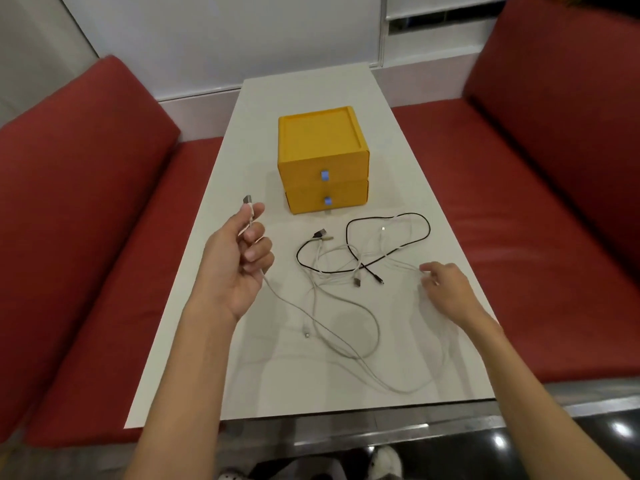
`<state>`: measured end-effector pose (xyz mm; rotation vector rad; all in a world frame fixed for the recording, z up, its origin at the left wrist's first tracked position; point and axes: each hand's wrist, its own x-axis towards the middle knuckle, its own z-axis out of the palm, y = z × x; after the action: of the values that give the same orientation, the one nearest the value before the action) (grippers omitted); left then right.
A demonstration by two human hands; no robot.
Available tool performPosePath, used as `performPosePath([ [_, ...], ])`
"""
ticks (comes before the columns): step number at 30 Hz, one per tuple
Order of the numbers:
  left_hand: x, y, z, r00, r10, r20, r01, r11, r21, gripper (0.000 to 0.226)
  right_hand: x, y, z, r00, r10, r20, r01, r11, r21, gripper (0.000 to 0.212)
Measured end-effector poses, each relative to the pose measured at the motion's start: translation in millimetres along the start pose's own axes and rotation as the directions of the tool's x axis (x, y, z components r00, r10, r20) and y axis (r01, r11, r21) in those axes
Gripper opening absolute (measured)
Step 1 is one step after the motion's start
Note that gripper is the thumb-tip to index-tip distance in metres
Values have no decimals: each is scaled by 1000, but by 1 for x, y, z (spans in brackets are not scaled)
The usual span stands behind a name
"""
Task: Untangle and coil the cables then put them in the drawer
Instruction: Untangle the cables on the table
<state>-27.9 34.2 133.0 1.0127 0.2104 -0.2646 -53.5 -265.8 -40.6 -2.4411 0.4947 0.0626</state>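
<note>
A tangle of white cables [332, 271] and one black cable [391, 237] lies on the white table [311, 91] in front of a yellow two-drawer box [323, 157]; both drawers are closed. My left hand [239, 265] is raised left of the tangle and grips a white cable [291, 303] near its USB plug [247, 199], which sticks up above the fingers. That cable trails down from the hand to the table. My right hand [446, 292] is at the right of the tangle and pinches a white strand at its fingertips.
Red cushioned benches [86, 202] run along both long sides of the table. The table's near edge [311, 412] lies just below the cable loops. The yellow box stands at the table's middle, with bare tabletop behind it.
</note>
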Motion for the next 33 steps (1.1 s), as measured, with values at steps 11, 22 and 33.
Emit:
performPosePath([
  [11, -19, -1, -29, 993, 13, -120, 3, 991, 131, 17, -30, -1, -7, 921, 62, -385, 5, 986, 169, 20],
  [22, -6, 7, -57, 996, -10, -94, 37, 959, 282, 12, -54, -16, 3, 995, -28, -97, 32, 999, 33, 17],
  [33, -2, 10, -85, 999, -22, -23, 29, 936, 350, 14, -69, -56, -23, 980, -7, -197, 11, 1000, 17, 28],
])
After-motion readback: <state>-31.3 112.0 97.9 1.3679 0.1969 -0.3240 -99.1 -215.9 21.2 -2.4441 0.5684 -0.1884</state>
